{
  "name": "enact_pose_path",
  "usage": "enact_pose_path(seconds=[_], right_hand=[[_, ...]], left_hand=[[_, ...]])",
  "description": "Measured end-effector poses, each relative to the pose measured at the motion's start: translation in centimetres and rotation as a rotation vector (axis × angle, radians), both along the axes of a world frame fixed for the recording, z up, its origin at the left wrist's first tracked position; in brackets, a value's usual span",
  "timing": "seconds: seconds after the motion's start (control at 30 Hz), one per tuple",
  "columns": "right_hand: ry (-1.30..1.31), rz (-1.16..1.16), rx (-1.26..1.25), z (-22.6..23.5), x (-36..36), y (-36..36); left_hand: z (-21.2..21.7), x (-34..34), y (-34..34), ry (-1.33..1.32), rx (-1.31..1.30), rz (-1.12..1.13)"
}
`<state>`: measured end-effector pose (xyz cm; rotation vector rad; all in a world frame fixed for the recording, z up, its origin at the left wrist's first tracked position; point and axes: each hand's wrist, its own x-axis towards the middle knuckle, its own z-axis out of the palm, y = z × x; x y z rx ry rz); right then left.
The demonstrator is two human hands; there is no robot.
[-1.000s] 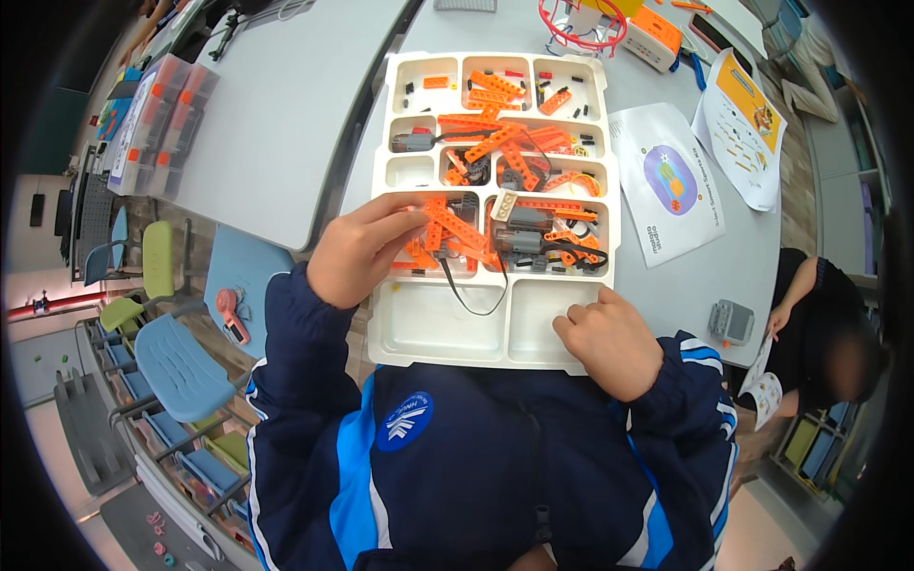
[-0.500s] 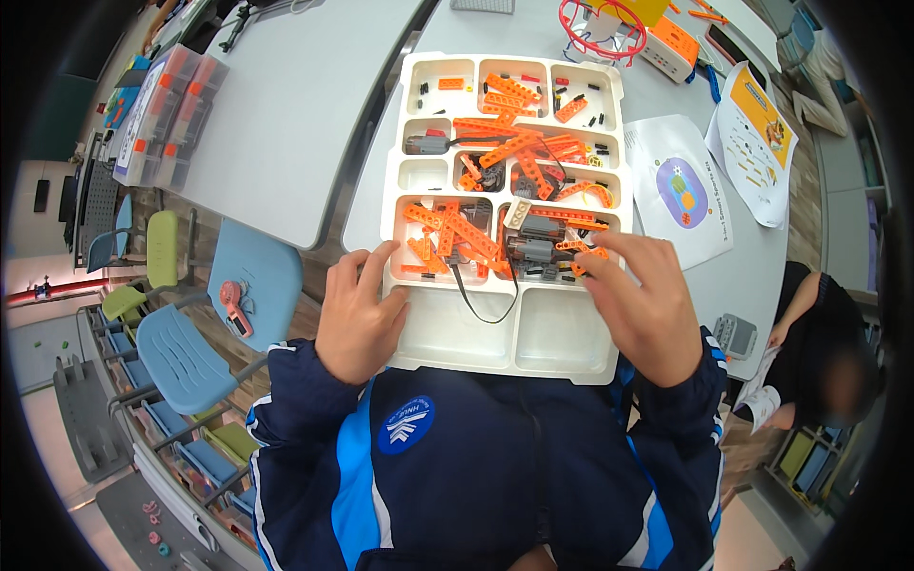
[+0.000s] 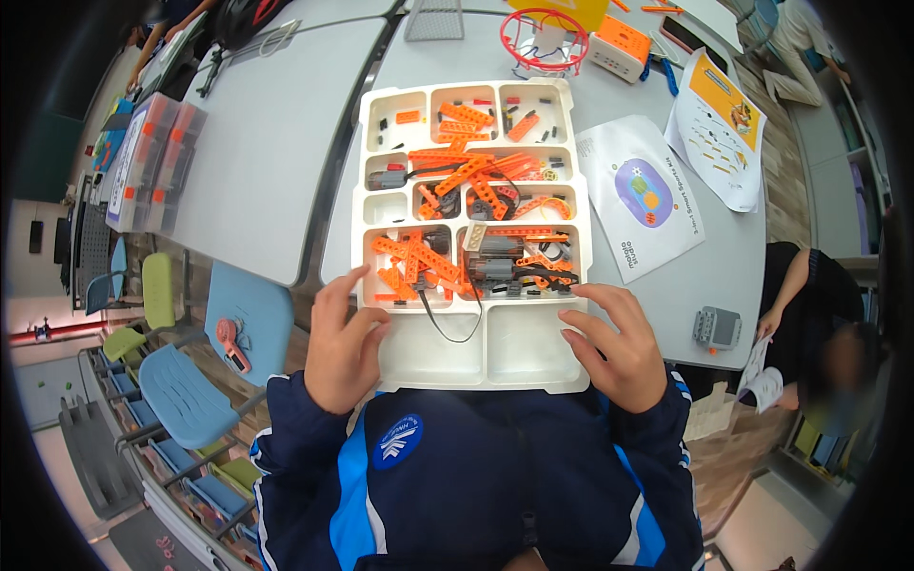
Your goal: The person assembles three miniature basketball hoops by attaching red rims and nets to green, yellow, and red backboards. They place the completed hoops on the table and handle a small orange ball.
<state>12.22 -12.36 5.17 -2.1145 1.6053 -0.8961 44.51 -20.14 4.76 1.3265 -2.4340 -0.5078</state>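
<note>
Cream compartment tray (image 3: 533, 362) of orange building parts (image 3: 466, 176), seemingly lying flat.

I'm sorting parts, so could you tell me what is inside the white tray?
The white tray holds orange beams, grey motor blocks and a black cable; its two front compartments look empty. Lower pieces are hidden.

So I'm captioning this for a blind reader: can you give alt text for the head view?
A person's left hand and right hand rest on the near corners of a white compartment tray filled with orange building pieces and grey motors. Printed sheets lie on the grey table to its right.
</note>
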Motion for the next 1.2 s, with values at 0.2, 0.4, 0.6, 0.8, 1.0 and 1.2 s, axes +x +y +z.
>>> enact_pose_path(seconds=[0.2,0.4,0.6,0.8,1.0,1.2], right_hand=[[-0.139,-0.188,0.254,-0.9,-0.7,1.8],[-0.281,-0.061,0.415,-1.6,-0.3,2.4],[-0.422,0.139,0.306,-5.9,1.9,1.9],[-0.303,0.198,0.216,-6.6,2.4,2.5],[-0.075,-0.307,-0.058,-3.7,-7.4,8.6],[0.095,-1.025,0.036,-3.9,-16.4,16.3]], left_hand=[[-0.9,-0.4,-1.7,0.099,-0.071,0.223],[-2.5,1.4,-1.6,0.184,0.114,0.268],[-6.1,3.9,-5.5,0.232,0.126,0.292],[-9.8,5.1,-8.5,0.322,-0.044,0.286],[-11.8,6.3,-9.7,0.451,-0.057,0.369],[-13.1,7.5,-10.8,0.394,-0.139,0.577]])
